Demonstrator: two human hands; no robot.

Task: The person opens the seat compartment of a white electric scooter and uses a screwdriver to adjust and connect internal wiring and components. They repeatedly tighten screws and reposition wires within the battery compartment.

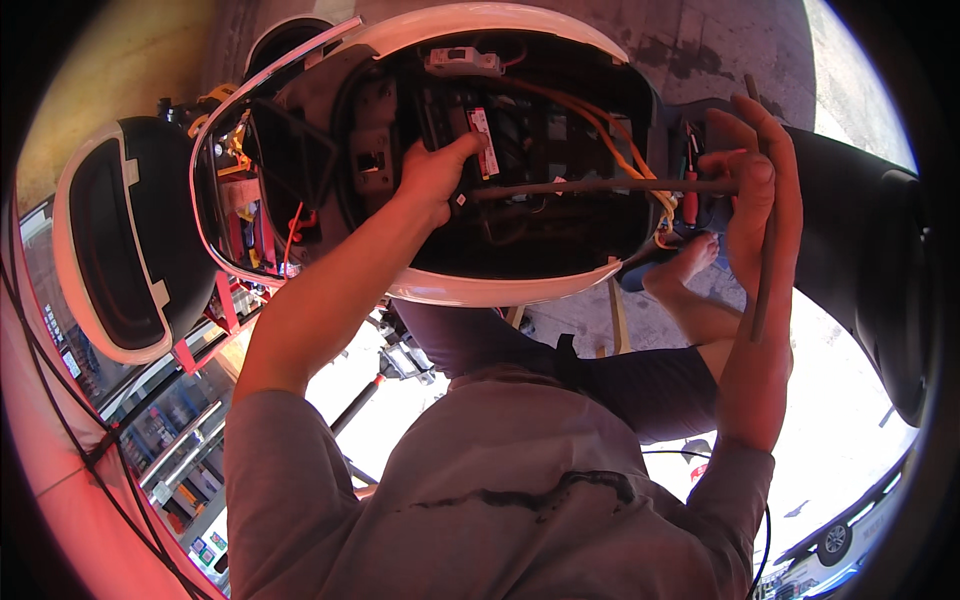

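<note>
- Grey shirt (520,490) of mine fills the view closest to me, both forearms reaching away from it toward the open scooter body (470,150).
- My left hand (432,172) is inside the scooter body's dark bay, fingers curled around the near end of a long dark rod (600,186); thumb and fingers pinch it tight.
- That rod runs with its long axis straight across the bay, pointing from my left hand out past the bay's right rim to my right hand (757,180).
- My right hand sits just outside the right rim, fingers half-curled and pinching the rod's far end, where a second dark bar (765,230) crosses it, standing roughly square to the rod and lying along my palm and wrist.
- Orange cables (600,130) sweep across the bay above the rod and bunch at the right rim, beside a red-handled tool (690,195).
- A small red-and-white labelled part (484,140) sits just above my left thumb.
- Left of the body lies a black-and-white panel (120,240).
- Below the bay's white rim (480,290), a bare foot (690,262) rests on the pavement.
</note>
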